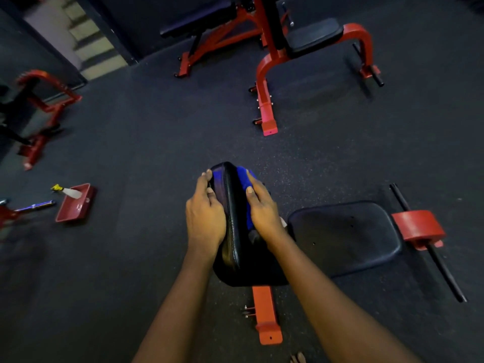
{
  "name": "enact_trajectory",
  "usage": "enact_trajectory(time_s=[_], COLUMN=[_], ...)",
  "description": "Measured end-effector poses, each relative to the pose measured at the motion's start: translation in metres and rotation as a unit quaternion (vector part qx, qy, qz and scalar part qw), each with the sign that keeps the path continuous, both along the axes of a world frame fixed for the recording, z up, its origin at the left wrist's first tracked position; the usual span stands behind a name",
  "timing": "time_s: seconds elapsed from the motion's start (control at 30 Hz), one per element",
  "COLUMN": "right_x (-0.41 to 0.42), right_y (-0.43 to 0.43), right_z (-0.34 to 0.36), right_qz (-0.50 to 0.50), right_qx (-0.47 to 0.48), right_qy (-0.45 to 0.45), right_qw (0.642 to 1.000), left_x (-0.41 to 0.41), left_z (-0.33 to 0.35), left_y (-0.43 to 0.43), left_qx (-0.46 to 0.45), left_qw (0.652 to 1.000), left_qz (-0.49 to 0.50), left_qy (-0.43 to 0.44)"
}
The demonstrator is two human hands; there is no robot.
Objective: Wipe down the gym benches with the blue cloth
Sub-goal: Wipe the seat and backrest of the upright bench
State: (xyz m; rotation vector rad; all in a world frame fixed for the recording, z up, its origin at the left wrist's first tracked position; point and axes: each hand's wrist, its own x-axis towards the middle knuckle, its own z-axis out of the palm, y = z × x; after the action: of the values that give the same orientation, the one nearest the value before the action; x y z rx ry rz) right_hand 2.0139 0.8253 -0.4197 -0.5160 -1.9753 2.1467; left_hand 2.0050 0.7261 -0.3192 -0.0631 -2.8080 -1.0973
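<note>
My left hand [205, 213] grips the upright back pad [233, 231] along its left edge. My right hand [262, 210] clasps the blue cloth [245, 184] against the pad's right face, near its top.

Dark speckled floor [157, 142], pale stairs [90, 40] upper left.

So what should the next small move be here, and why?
Probably slide the right hand and cloth down the pad: the cloth sits near its top edge, the left hand grips the other side, and most of that face lies below.
</note>
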Motion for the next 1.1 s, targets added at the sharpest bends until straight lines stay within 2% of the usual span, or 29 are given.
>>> enact_trajectory(time_s=[0.07,0.13,0.3,0.5,0.6,0.8,1.0,1.1], right_x=[0.002,-0.009,-0.032,0.005,-0.011,-0.027,0.034,0.068], right_y=[0.002,0.009,0.022,0.005,0.013,0.018,-0.007,-0.026], right_z=[-0.009,-0.026,-0.057,-0.041,-0.053,-0.071,-0.011,0.027], right_qz=[0.005,0.002,-0.002,-0.036,-0.028,-0.037,-0.085,-0.083], right_qx=[0.017,0.027,-0.026,-0.015,-0.003,-0.039,-0.009,0.012], right_qy=[0.003,-0.035,-0.139,-0.047,-0.082,-0.179,-0.135,-0.063], right_qw=[1.0,0.999,0.99,0.998,0.996,0.982,0.987,0.994], left_x=[-0.001,0.0,0.002,0.001,0.0,0.003,0.003,0.003], left_z=[-0.002,-0.001,0.001,0.001,-0.001,0.002,0.002,0.0], left_y=[0.0,0.001,0.001,0.001,0.001,0.0,-0.001,-0.003], left_qx=[-0.006,-0.016,-0.017,-0.013,-0.02,-0.024,-0.023,-0.016], left_qw=[1.0,1.0,1.0,1.0,1.0,0.999,1.0,0.999], left_qz=[0.001,-0.001,-0.01,-0.005,-0.002,-0.015,-0.015,-0.033], left_qy=[0.001,0.001,-0.006,-0.007,-0.007,-0.015,0.0,0.013])
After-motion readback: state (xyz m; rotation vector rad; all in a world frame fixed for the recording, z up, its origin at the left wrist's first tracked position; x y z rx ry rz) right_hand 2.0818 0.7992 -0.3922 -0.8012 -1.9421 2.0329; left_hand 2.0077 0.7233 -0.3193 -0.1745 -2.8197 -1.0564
